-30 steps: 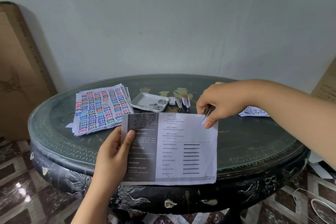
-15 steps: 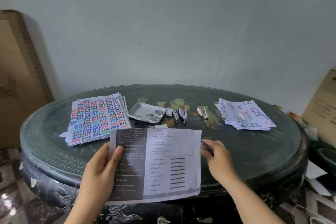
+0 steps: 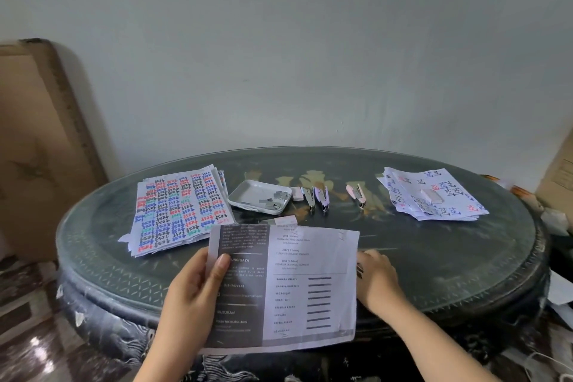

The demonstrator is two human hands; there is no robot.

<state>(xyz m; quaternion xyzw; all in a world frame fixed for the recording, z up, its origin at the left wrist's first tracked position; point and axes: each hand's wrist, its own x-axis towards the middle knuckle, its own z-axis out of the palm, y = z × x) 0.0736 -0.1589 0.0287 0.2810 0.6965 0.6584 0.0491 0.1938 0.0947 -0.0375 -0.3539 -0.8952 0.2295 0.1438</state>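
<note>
A printed sheet (image 3: pixel 313 260) with a dark left column hangs over the near edge of the round dark table (image 3: pixel 449 260). My left hand (image 3: pixel 189 298) grips the sheet's left edge, thumb on top. At the sheet's right edge my right hand (image 3: pixel 379 282) curls round a small dark tool (image 3: pixel 359 270), of which only the tip shows beside the paper.
On the table lie a stack of colour-written sheets (image 3: pixel 179 211) at the left, a white tray (image 3: pixel 248 192) with staples, three small staplers (image 3: pixel 322 197), and a second paper pile (image 3: pixel 434 195) at the right. Cardboard (image 3: pixel 37 149) leans against the left wall.
My right hand came down from the sheet's top right corner to its right edge, still holding the tool. The view tilted and the right paper pile came into sight.
</note>
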